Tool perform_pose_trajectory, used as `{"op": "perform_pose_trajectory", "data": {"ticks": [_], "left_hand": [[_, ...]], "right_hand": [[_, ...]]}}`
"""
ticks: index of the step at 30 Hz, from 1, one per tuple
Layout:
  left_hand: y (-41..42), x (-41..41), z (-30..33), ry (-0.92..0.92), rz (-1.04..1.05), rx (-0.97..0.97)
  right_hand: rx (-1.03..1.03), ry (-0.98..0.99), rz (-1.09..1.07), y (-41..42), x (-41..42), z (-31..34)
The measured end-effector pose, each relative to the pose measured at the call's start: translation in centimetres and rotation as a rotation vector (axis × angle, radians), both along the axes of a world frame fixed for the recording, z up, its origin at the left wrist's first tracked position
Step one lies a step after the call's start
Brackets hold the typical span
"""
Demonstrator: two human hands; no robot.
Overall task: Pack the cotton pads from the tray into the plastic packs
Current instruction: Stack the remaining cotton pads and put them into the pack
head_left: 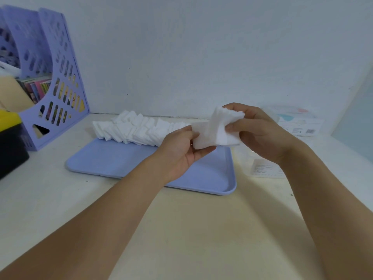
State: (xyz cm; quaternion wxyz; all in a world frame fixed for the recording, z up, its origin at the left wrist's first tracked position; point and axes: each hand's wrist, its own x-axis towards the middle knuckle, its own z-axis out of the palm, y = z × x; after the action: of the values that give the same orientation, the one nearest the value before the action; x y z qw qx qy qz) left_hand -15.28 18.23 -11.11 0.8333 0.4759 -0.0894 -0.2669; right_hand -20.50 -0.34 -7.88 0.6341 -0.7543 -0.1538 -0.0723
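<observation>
Head view.

Item: stack of cotton pads (222, 130), white, square. It is being held in the air above the far right corner of the tray (113, 160). The right hand (260, 134) is pinching its right side, thumb pressing on the near face and curled fingers (234, 107) wrapping over the top edge. The left hand (181, 150) is gripping the stack's left end, fingers (186, 129) curling behind it and thumb lying under its lower edge.

Item: row of cotton pads (133, 128), leaning and overlapping, is lying along the tray's far edge.

Item: tray, pale blue, is sitting on the counter (201, 229).

Item: plastic packs (264, 166), clear with printed labels, are lying on the counter just right of the tray; a further pack (298, 122) is sitting behind them near the wall.

Item: purple file rack (54, 77) is standing at far left.
</observation>
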Motion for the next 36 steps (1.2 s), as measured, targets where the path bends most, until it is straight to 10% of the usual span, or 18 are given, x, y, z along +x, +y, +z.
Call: {"op": "perform_pose_trajectory", "data": {"ticks": [19,28,36], "left_hand": [[-0.7,-1.2,-0.6,-0.331,-0.037,0.263],[-1.3,-1.2,-0.8,-0.206,-0.007,0.103],[-0.4,-0.5,-0.3,-0.579,0.029,0.493]], "right_hand": [[-0.449,0.045,-0.241,1.4,0.7,-1.3],[0.049,0.089,-0.322,7.6,0.7,-2.5],[-0.417,-0.122,-0.357,3.8,0.2,-0.9]]}}
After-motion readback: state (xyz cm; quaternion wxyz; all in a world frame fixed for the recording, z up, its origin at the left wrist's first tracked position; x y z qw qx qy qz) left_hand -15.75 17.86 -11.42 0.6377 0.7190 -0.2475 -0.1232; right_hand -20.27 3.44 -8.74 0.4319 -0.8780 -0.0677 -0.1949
